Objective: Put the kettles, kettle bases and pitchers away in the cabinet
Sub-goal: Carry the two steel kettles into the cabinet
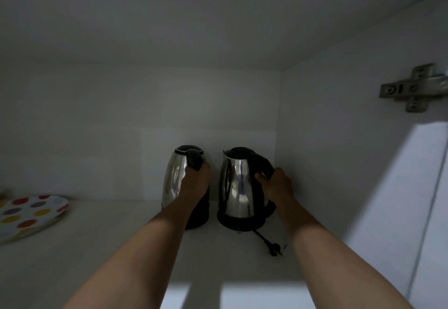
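The left hand (194, 182) is wrapped around the black handle of the left kettle (177, 177), and the right hand (276, 185) is clamped on the handle of the right kettle (236, 185). Both of the two steel kettles stand upright, side by side but apart, at the centre of the frame on the white cabinet shelf (97, 248). The right one sits on a black kettle base (238, 222), whose cord and plug (274, 250) trail towards the lower right. One spotted plate (29, 214) lies at the left edge. One metal hinge (412, 89) sits at the upper right.
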Motion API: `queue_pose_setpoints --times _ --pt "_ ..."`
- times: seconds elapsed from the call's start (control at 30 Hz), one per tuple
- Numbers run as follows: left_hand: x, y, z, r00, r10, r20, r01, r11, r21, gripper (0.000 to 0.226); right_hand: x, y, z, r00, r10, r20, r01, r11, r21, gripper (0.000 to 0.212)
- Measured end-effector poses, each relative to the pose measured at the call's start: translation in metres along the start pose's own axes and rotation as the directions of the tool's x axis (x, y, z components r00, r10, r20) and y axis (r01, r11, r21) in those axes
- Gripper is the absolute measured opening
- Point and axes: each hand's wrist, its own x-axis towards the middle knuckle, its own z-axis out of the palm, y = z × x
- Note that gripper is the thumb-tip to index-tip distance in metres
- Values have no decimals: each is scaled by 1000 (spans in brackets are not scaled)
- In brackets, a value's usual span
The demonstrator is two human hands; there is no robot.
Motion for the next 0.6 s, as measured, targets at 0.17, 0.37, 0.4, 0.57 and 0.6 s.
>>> queue_pose_setpoints --times 0.17,0.37,0.4,0.57,0.6 --pt "-28 20 -13 1000 5 11 -7 987 162 64 -12 -6 0 999 4 35 -2 999 -50 70" --pt "-38 31 -22 998 38 -45 -21 943 333 81 -28 -28 -6 997 -70 -16 64 971 -230 78" --pt "-43 34 -25 997 50 -58 -26 934 357 82 -31 -32 -8 995 -94 -27 83 959 -271 77" --pt "-65 49 -44 949 308 -70 -204 767 608 62 -44 -54 -13 979 -202 1 185 893 -410 77" --pt "-69 52 -49 937 349 -17 -255 716 650 59 -48 -59 -14 974 -227 9 210 883 -419 75"
